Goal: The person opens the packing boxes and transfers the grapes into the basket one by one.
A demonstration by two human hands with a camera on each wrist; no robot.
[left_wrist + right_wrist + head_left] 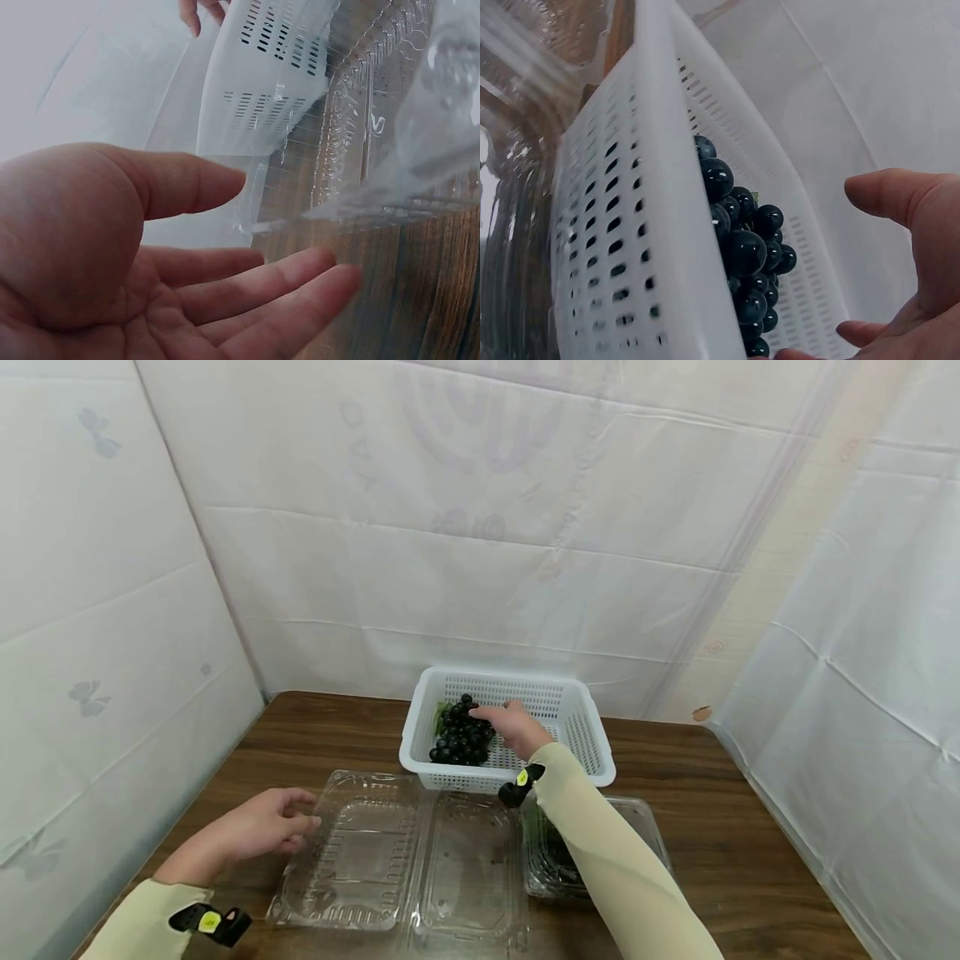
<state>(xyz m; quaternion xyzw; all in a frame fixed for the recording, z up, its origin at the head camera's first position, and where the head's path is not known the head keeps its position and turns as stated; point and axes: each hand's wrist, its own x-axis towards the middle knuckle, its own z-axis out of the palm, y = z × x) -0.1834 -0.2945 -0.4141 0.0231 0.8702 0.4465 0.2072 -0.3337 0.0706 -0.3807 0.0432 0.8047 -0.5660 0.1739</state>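
Dark grapes (461, 735) lie in a bunch at the left end of a white perforated basket (581, 727). Over the basket, just right of the bunch, reaches my right hand (513, 727); its thumb and fingers stand apart in the right wrist view, with the grapes (746, 251) beyond the basket's rim. An unfolded clear plastic clamshell box (367, 860) lies in front of the basket. By its left edge is my left hand (270, 822), fingers loosely extended and nothing held. Whether its fingertips touch the plastic I cannot tell.
Partly under the right forearm stands another clear box (637, 818) with dark contents and something green. All of it rests on a dark wooden table (720, 827). White sheeting (450, 568) hangs behind and along both sides.
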